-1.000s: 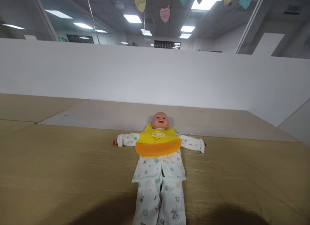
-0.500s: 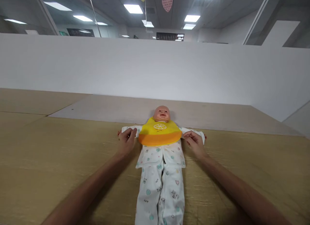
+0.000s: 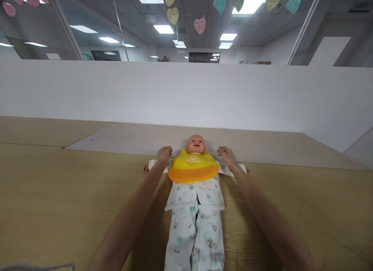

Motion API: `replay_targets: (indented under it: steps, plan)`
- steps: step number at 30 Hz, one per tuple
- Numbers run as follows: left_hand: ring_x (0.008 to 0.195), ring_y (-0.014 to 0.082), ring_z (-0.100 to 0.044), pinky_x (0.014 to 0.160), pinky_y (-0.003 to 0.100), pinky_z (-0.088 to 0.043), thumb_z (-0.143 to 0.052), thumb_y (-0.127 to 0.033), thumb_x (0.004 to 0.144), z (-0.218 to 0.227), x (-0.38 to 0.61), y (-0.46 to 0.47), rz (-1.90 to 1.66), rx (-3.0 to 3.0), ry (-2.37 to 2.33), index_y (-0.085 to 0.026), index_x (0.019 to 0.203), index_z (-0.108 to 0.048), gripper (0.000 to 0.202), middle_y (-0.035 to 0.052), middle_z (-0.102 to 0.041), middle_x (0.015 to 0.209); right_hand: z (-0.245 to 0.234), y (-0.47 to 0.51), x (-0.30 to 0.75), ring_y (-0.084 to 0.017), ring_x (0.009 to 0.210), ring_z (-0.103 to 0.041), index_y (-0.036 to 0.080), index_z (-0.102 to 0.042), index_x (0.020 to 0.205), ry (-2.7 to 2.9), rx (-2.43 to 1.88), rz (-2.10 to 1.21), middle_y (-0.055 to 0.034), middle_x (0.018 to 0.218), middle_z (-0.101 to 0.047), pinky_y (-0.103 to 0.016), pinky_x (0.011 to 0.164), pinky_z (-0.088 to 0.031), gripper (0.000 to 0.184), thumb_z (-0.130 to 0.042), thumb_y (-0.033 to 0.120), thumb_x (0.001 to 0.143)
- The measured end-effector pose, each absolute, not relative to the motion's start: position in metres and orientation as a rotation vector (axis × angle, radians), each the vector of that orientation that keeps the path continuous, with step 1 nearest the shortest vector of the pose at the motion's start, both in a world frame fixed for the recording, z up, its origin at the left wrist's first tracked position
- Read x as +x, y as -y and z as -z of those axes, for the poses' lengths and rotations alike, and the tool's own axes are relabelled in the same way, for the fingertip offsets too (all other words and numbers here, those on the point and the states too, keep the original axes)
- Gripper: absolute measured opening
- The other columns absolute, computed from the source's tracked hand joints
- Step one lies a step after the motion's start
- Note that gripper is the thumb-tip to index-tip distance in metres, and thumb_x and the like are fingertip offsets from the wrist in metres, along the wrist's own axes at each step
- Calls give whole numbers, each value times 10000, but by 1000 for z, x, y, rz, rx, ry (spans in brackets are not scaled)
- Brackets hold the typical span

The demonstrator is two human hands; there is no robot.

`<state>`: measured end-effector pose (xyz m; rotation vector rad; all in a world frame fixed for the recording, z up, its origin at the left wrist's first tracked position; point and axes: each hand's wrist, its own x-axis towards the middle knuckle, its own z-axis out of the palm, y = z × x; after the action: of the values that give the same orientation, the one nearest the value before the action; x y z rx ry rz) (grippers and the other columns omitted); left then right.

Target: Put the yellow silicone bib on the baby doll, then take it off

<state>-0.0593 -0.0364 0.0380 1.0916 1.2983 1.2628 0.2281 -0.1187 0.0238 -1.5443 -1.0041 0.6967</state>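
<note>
A baby doll [image 3: 195,143] lies face up on the tan mat [image 3: 58,193], arms spread, in white patterned pyjamas [image 3: 194,216]. A yellow and orange bib [image 3: 192,168] covers its chest. My left hand [image 3: 164,153] reaches beside the doll's head at its right shoulder, fingers curled loosely. On the other side my right hand [image 3: 225,155] hovers by the other shoulder, fingers slightly bent and apart. Neither hand plainly holds anything. Both forearms stretch along the doll's sides.
A white partition wall [image 3: 186,96] runs behind the doll. A paler grey mat panel [image 3: 131,138] lies under the doll's head. Paper hearts [image 3: 199,25] hang from the ceiling above glass panes.
Both hands moved up from the doll's sleeves to either side of its head and shoulders. The camera tilted slightly upward.
</note>
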Motion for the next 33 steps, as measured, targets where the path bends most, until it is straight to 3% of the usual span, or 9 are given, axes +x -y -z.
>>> replay_targets:
  steps: [8, 14, 19, 26, 33]
  plan:
    - [632, 183, -620, 644, 301, -478, -667, -290, 673, -36, -32, 12, -1011, 1015, -1299, -187, 774, -563, 178, 50, -619, 718, -29, 78, 204, -208, 796, -647, 139, -603, 1080, 1052, -1476, -1011, -137, 1023, -675, -341, 751, -508, 459, -535, 495, 799]
    - [616, 212, -604, 622, 317, -470, -690, -311, 634, -26, -10, -14, -875, 1059, -1202, -154, 715, -647, 182, 52, -644, 596, -17, 44, 189, -219, 888, -675, 162, -635, 1101, 947, -1149, -1438, -115, 1078, -693, -376, 837, -524, 475, -469, 543, 872]
    - [670, 232, -623, 653, 327, -480, -702, -375, 639, -22, -3, -21, -875, 1090, -1078, -151, 725, -686, 240, 44, -661, 580, -5, 27, 193, -214, 926, -660, 160, -652, 1095, 950, -1234, -1354, -90, 1094, -693, -367, 869, -516, 460, -537, 520, 832]
    - [649, 225, -614, 640, 341, -476, -729, -407, 634, -25, -11, -3, -954, 1133, -989, -126, 691, -675, 291, 62, -667, 600, -12, 41, 188, -214, 1060, -614, 171, -676, 1026, 1147, -1254, -1036, -78, 1149, -672, -365, 983, -443, 472, -498, 561, 828]
    - [670, 220, -613, 654, 335, -470, -739, -404, 623, -28, -23, 43, -985, 1142, -942, -131, 676, -675, 286, 59, -680, 634, -29, 90, 176, -218, 1048, -606, 163, -675, 989, 1225, -1268, -1019, -88, 1108, -682, -359, 976, -434, 478, -498, 571, 817]
